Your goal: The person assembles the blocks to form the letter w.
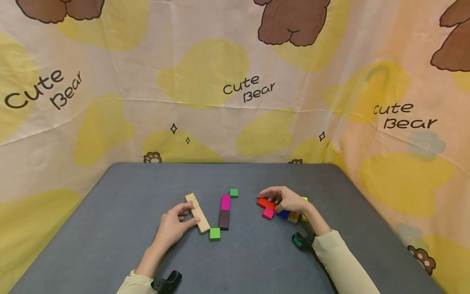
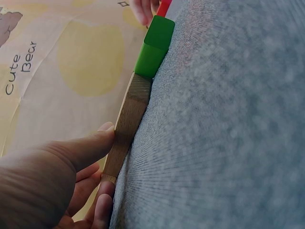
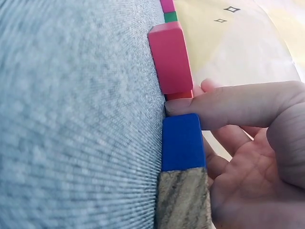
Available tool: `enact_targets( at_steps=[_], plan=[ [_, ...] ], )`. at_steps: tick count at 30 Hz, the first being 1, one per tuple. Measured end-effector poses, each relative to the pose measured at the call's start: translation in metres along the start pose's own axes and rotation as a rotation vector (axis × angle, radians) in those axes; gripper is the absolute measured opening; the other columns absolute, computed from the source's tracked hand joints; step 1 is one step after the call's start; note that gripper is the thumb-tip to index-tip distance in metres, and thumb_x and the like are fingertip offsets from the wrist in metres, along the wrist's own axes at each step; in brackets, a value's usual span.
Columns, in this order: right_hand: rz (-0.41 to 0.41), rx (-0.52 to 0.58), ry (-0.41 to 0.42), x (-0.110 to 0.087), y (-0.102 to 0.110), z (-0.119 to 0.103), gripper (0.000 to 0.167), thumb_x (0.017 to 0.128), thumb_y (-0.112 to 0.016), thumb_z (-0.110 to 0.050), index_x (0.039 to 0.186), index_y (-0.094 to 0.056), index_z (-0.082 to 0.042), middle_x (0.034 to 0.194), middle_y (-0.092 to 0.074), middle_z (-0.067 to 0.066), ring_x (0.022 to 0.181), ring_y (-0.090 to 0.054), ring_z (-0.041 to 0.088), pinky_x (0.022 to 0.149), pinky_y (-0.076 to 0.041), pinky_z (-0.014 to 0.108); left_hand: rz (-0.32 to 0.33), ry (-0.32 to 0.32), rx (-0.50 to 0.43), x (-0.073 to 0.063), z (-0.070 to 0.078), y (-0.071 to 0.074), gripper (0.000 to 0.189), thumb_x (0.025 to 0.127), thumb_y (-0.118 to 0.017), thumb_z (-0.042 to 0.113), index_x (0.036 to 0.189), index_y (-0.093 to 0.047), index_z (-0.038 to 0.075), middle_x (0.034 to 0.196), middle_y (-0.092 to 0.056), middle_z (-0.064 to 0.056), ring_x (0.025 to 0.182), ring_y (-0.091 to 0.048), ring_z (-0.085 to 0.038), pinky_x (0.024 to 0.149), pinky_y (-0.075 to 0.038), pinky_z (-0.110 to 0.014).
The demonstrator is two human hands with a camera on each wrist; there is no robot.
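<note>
1. The left hand [image 1: 176, 224] comes in from about 8 o'clock, its thumb and bent forefinger set apart along two pale wooden blocks [image 1: 200, 219] and gripping them; the remaining fingers are partly hidden.
2. These blocks lie end to end, running from 11 to 5 o'clock. The forefinger meets the shorter piece toward 11, the thumb the longer piece toward 5.
3. At their 5 o'clock end sits the near green block [image 1: 215, 234], seemingly touching a corner.
4. The right hand [image 1: 291, 200] arches in from 4 o'clock and pinches the red block [image 1: 266, 203], forefinger over its 11 o'clock side, thumb at its 4 o'clock end.
5. The pink block [image 1: 268, 214] is just beside the red one, at 6 o'clock. In the right wrist view the thumb tip shows between pink and the blue block [image 3: 183, 142].
6. Touching blue is the striped wooden block [image 3: 183, 198]; the yellow block [image 1: 304, 218], partly covered by the wrist, lies at 2 o'clock from it.
7. Between the hands, the magenta block [image 1: 225, 202] adjoins the dark purple block [image 1: 224, 220] at its 12 o'clock end; the far green block [image 1: 233, 193] is just beside magenta, between 1 and 2.
</note>
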State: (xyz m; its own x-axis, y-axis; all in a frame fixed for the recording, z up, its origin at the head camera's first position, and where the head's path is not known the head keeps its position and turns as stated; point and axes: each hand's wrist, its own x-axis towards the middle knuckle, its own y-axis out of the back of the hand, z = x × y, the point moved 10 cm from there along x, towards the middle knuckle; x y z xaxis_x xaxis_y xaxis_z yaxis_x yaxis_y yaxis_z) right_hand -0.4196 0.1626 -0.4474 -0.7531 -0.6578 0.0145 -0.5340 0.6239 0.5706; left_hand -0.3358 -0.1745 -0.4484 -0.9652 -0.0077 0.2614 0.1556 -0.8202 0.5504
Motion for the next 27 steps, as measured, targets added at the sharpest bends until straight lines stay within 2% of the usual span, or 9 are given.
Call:
enact_targets(
  at_steps=[10,17,23,27],
  plan=[
    [0.006,-0.003,0.0,-0.0011,0.001,-0.0022,0.067,0.069,-0.066,0.017,0.133,-0.061,-0.006,0.127,-0.063,0.005,0.101,-0.056,0.028,0.081,-0.051,0.039,0.002,0.019,0.016,0.0007,-0.0036,-0.0019,0.05,0.082,-0.083,0.022,0.126,-0.066,0.008,0.123,-0.065,-0.012,0.112,-0.06,-0.028,0.093,-0.049,-0.047],
    [0.013,-0.009,0.014,-0.0003,0.0016,-0.0031,0.066,0.07,-0.072,0.015,0.132,-0.06,-0.002,0.127,-0.062,0.011,0.102,-0.057,0.031,0.082,-0.051,0.039,0.019,-0.001,0.025,-0.0005,-0.0002,0.0001,0.049,0.082,-0.083,0.023,0.124,-0.066,0.006,0.121,-0.066,-0.013,0.11,-0.061,-0.03,0.091,-0.05,-0.048],
    [0.019,0.018,0.003,-0.0002,0.0019,-0.0001,0.066,0.071,-0.073,0.016,0.133,-0.059,0.0,0.129,-0.06,0.016,0.105,-0.055,0.036,0.085,-0.049,0.043,0.013,0.006,0.027,0.0,-0.0014,-0.0013,0.049,0.081,-0.083,0.022,0.125,-0.066,0.007,0.122,-0.066,-0.012,0.111,-0.061,-0.029,0.092,-0.05,-0.047],
    [0.017,0.013,-0.006,-0.0006,0.002,0.001,0.067,0.071,-0.073,0.015,0.134,-0.058,-0.001,0.129,-0.06,0.014,0.105,-0.056,0.034,0.085,-0.049,0.041,0.023,-0.003,0.027,0.0003,-0.0002,-0.0006,0.048,0.081,-0.084,0.022,0.123,-0.067,0.007,0.12,-0.066,-0.012,0.11,-0.061,-0.029,0.091,-0.051,-0.047]
  ],
)
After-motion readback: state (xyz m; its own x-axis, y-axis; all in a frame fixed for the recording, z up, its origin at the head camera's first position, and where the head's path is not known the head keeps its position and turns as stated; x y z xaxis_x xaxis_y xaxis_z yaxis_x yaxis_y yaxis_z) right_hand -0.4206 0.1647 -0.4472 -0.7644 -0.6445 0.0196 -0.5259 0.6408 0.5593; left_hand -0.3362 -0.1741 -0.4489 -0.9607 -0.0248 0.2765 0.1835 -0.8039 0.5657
